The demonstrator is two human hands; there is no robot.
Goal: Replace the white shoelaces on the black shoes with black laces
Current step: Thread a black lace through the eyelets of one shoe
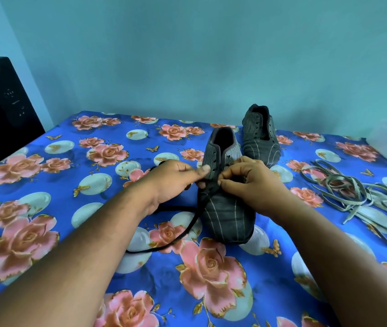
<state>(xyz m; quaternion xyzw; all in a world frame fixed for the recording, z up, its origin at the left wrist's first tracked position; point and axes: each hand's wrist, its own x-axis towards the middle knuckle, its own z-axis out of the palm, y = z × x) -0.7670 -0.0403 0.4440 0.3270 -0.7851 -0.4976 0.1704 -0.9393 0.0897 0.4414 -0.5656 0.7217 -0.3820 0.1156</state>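
Two shoes: both stood on the flowered cloth [46, 161], the near shoe [228, 208] under your hands and the far shoe [259, 135] just behind it to the right, with no lace visible in its eyelets.
Left hand: your left hand [173, 182] was curled at the near shoe's left eyelet row, thumb pressed on the flap and fingers tucked below; you seemed to hold the flap and the lace there, though the fingertips were hidden.
Right hand: your right hand [246, 182] pinched at the middle of the lacing, fingers bent over the tongue, apparently nipping the lace end at an eyelet.
Black lace: the black lace [187, 230] ran from the lower eyelets, off the shoe's left side and across the cloth in a loose loop toward your left forearm.
White laces: the old white laces [353, 194] lay in a tangled heap well off to the right.
Handling: the lace looked limp and light, so it would sag and twist unless pinched close to its stiff tip; that tip was the place to hold for threading.
Shoe handling: the upper looked soft and would fold under pressure, so bracing the flap beside the eyelet suited it.
Progress: by my judgement you were at the lower eyelets of the first shoe.
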